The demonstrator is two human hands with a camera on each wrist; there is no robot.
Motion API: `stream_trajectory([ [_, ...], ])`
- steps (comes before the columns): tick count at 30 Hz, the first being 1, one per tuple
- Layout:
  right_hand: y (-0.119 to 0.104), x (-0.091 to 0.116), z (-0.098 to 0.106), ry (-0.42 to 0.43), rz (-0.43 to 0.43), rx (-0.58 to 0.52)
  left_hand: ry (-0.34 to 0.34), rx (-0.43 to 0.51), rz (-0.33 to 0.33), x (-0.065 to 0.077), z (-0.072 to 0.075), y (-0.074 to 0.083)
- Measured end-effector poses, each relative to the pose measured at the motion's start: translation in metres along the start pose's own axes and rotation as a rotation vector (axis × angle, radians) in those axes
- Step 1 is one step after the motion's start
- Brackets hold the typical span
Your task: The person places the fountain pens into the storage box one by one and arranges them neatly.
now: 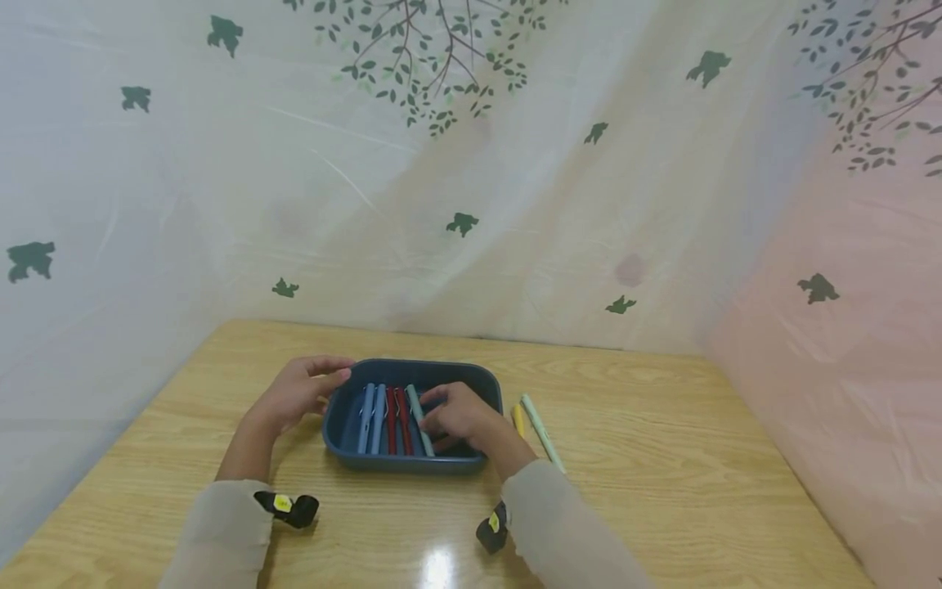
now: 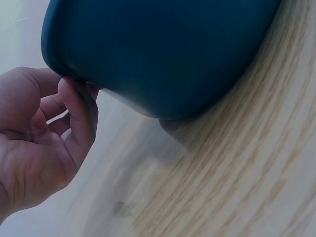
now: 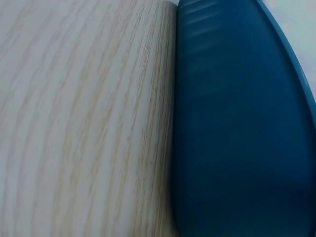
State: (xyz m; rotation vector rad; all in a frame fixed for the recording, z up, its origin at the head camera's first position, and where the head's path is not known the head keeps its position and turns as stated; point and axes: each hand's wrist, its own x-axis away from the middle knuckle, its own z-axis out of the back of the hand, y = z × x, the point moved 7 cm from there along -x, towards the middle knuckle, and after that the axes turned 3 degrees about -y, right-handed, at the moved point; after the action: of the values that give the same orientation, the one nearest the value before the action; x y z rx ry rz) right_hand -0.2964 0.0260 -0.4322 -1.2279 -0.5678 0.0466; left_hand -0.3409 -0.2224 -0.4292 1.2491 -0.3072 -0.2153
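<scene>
Fingers [image 2: 81, 111] of the left hand [image 1: 294, 397] are curled at the far left corner of a dark blue tray [image 1: 405, 466], and its rim is pinched there. The right hand [image 1: 462, 413] is held inside the tray with its fingers bent, their tips brought to a grey-green stick [image 1: 414, 401]; whether that stick is gripped cannot be told. To its left in the tray, two dark red sticks [image 1: 405, 425] and then two blue sticks [image 1: 365, 421] are laid side by side in a row, their ends pointed toward the near and far walls. Small pale loops are seen along some of them, but the details are too small to be made out.

Just outside the tray's right end, a yellow stick [image 1: 518, 419] and a longer-looking pale green stick [image 1: 540, 429] are left on the wooden table [image 1: 655, 458], both partly covered by the right arm. Each wrist is covered by a light sleeve [image 1: 224, 523], with a black camera [image 1: 298, 511] strapped at it. Behind the table a pale sheet [image 1: 331, 196] is hung, printed with leafy branches [image 1: 450, 61] and green bird shapes [image 1: 462, 223].
</scene>
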Motion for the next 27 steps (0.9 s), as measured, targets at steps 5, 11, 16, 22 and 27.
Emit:
stream_trajectory([
  [5,-0.0003,-0.0008,-0.0029,0.003,-0.024,-0.020,0.001,0.002,0.001,0.0004,-0.0002,0.0007],
  [11,-0.0014,-0.0008,-0.0048,0.005,-0.050,-0.013,-0.003,0.002,0.000,0.0004,-0.0001,0.0006],
  [16,-0.0030,-0.0007,-0.0072,0.008,-0.056,0.008,-0.006,0.009,-0.003,0.0001,0.0002,0.0000],
  [22,-0.0018,-0.0021,-0.0075,0.017,-0.057,0.008,-0.006,0.009,-0.004,0.0001,0.0006,-0.0003],
  [27,-0.0003,-0.0035,-0.0061,0.041,-0.046,-0.003,-0.010,0.010,-0.004,0.0001,0.0002,0.0003],
])
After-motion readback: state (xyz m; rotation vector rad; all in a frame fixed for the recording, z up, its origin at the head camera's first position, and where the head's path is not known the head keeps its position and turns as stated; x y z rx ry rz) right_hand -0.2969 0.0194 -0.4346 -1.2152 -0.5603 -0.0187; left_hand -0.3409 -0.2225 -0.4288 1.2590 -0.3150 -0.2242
